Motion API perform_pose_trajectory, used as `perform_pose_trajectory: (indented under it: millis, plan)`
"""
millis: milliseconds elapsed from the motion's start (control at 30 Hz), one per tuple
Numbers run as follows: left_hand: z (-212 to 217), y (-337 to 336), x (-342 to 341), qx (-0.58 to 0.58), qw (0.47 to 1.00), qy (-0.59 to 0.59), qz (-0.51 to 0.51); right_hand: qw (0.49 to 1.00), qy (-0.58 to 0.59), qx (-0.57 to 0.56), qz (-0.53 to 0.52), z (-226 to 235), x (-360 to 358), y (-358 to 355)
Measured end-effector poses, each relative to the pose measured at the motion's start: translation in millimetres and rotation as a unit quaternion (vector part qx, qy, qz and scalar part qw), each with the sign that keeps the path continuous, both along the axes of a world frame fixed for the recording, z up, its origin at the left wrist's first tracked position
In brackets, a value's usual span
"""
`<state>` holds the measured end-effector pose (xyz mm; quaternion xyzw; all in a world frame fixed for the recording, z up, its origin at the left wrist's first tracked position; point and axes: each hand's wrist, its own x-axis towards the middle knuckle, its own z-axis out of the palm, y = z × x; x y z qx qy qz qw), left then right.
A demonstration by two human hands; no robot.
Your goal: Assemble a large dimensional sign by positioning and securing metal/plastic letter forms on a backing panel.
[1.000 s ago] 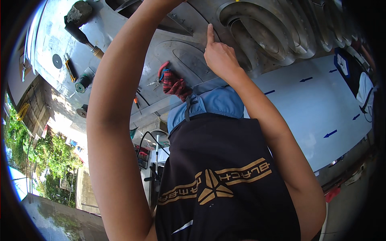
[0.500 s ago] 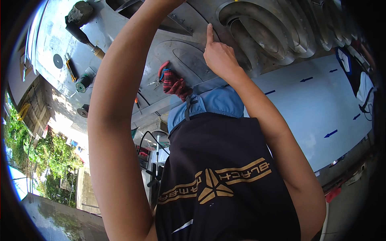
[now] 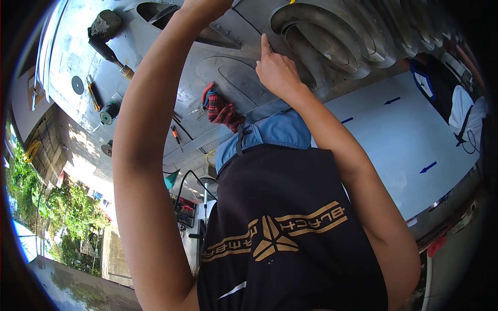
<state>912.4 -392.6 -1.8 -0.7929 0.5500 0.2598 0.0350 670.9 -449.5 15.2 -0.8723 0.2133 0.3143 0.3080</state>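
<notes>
My right hand (image 3: 280, 72) lies on the grey metal sheet (image 3: 207, 67), index finger stretched out and the other fingers curled. The fingertip sits at a thin dark line (image 3: 249, 20) along the sheet's curved edge. I see nothing held in that hand. My left hand (image 3: 210, 6) is at the upper edge of the picture; its fingers are cut off, so what they do is hidden. Between the hands and beyond, a raised metal form with upright walls (image 3: 220, 37) stands on the sheet. Right of my right hand are nested oval metal forms (image 3: 324, 44).
Left of my left arm lie a grey stone-like block (image 3: 105, 25), a dark tool with a wooden handle (image 3: 126, 71), a black disc (image 3: 78, 85), a yellow-black cutter (image 3: 94, 93) and a green spool (image 3: 110, 111). Nearer me are a red-black knitted glove (image 3: 223, 111) and red-handled pliers (image 3: 206, 92).
The view has shifted slightly, so the tools and forms sit a little differently in it. My right hand keeps its pointing shape at the line; my left stays at the upper edge.
</notes>
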Motion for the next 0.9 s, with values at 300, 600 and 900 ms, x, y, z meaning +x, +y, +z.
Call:
perform_pose_trajectory:
  millis: [300,600,900]
  plan:
    - [151.6,104.8,-42.3,-0.255,0.934,0.090,0.231,0.947,-0.221,0.081,-0.217,73.5,-28.5,-20.2]
    - [198.8,250.8,-168.1,-0.313,0.836,0.083,0.444,0.940,-0.216,0.151,-0.217,110.0,-89.9,42.1]
    - [171.8,311.0,-256.7,-0.340,0.798,0.151,0.474,0.964,-0.150,0.209,-0.066,78.2,-147.1,116.6]
